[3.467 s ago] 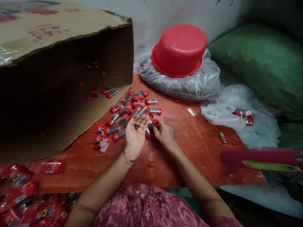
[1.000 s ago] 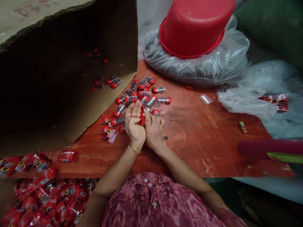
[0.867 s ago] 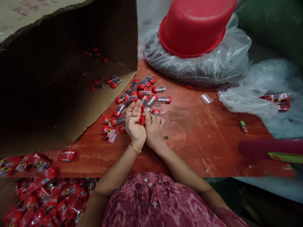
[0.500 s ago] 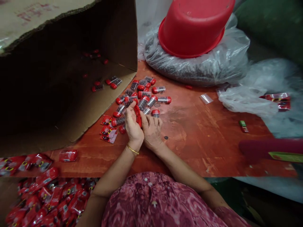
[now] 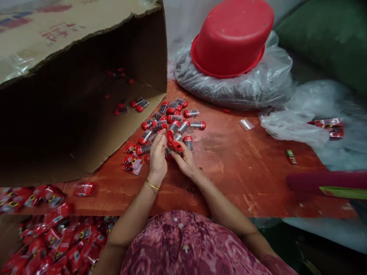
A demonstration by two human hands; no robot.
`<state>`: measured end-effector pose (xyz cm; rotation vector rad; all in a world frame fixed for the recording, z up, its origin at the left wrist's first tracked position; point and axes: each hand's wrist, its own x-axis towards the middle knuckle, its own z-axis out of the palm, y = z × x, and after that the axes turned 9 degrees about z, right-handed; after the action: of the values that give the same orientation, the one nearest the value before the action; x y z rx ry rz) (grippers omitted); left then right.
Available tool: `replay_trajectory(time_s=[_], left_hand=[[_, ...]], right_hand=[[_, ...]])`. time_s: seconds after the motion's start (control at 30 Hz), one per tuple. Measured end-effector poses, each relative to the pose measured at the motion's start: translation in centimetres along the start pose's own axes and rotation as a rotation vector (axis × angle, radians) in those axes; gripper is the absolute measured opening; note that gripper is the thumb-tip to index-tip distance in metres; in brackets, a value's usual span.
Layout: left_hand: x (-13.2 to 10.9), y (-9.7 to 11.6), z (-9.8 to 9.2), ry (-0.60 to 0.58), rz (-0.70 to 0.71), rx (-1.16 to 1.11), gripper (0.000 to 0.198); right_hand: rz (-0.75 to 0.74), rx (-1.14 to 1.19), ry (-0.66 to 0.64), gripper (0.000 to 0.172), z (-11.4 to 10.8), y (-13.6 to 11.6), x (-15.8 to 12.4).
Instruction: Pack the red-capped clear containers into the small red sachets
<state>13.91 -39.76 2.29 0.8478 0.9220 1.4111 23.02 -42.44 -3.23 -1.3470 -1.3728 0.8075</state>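
Observation:
My left hand (image 5: 158,156) and my right hand (image 5: 185,160) meet over a red-brown table (image 5: 243,168), at the near edge of a pile of small clear vials with red caps (image 5: 172,118). The right hand's fingers pinch a vial with an open red flip cap (image 5: 175,145). My left hand is turned edge-on with its fingers pressed together beside that vial; what it holds is hidden. Small red sachets (image 5: 131,158) lie just left of the left hand.
A big cardboard box (image 5: 71,95) lies on its side at the left with a few vials inside. A red basin (image 5: 232,38) sits upside down on a plastic bag of dark beads (image 5: 258,88). Red packets (image 5: 51,236) are heaped at lower left. Clear bags (image 5: 289,124) lie at right.
The left palm, open with dark beads 3.5 s ago, has closed and tipped against the vial. The right hand has drawn the vial a little to the right.

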Motion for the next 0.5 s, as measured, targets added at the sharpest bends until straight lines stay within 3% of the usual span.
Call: replay_trajectory(time_s=[0.13, 0.23, 0.37, 0.5], left_hand=[[-1.3, -0.3, -1.1, -0.062, 0.092, 0.038, 0.031], [-1.9, 0.0, -2.1, -0.098, 0.106, 0.14, 0.028], [-2.3, 0.4, -3.2, -0.196, -0.016, 0.129, 0.023], [-3.1, 0.3, -3.4, -0.194, -0.139, -0.005, 0.025]], right_hand=[[0.158, 0.234, -0.082, 0.01, -0.1, -0.9, -0.4], [0.199, 0.337, -0.099, 0.009, 0.2, -1.9, -0.9], [0.182, 0.376, -0.057, 0.014, 0.8, -2.8, -1.6], [0.175, 0.325, -0.125, 0.015, 1.0, -2.6, -2.4]])
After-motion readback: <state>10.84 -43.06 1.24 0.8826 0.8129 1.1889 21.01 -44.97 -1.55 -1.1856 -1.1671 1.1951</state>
